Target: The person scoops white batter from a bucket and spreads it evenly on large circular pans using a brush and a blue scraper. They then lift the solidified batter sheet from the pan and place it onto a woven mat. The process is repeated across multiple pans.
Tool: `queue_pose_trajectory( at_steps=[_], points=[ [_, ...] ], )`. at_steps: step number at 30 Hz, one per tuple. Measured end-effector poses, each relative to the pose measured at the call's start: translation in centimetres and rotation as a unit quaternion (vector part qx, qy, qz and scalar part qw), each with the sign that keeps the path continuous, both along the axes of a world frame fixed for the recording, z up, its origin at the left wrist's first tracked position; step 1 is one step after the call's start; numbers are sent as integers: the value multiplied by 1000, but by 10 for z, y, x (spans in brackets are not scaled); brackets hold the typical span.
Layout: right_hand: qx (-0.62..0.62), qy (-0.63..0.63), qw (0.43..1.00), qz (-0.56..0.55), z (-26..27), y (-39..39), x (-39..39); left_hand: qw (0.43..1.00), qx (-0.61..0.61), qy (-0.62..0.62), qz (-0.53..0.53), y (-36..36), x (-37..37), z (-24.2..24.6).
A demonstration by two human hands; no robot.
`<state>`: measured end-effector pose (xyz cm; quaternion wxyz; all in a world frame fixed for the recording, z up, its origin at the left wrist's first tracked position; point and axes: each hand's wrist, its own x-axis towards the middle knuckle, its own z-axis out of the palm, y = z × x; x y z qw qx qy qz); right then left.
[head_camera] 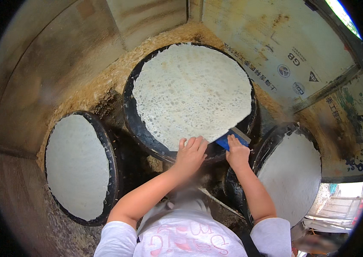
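Observation:
A large, thin, pale flatbread with many small holes covers most of a round black griddle in front of me. My left hand rests with its fingertips on the near edge of the flatbread, fingers slightly spread. Just right of it, my right hand grips a blue, flat-bladed scraper. Part of the blade lies at the flatbread's lower right edge, by the griddle's rim. Whether the left fingers pinch the edge cannot be told.
On the left stands another black griddle with a pale sheet of batter or flatbread. A third griddle with a similar sheet is close beside my right forearm. Stained wall panels enclose the far side.

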<state>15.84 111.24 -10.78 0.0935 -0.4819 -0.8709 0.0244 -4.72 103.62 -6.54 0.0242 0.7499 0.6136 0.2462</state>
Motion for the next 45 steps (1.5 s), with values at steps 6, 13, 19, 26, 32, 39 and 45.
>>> queue_pose_trajectory(
  at_steps=[6, 13, 19, 26, 32, 39, 45],
  points=[
    [-16, 25, 999, 29, 14, 15, 14, 992, 123, 34, 16, 53, -10, 11],
    [1, 79, 995, 54, -7, 149, 24, 976, 184, 119, -6, 123, -44, 97],
    [-22, 75, 988, 133, -22, 257, -17, 973, 197, 115, -25, 172, -71, 142],
    [-59, 55, 970, 231, -16, 291, -155, 946, 298, 120, 41, 195, -129, 207],
    [-27, -20, 948, 316, 21, 188, -273, 944, 305, 115, 49, 198, -126, 227],
    [73, 71, 993, 52, 1, 308, -176, 944, 288, 135, -93, 182, -73, 214],
    [172, -2, 981, 86, -13, 292, -7, 976, 174, 68, -108, 130, -52, 181]
  ],
)
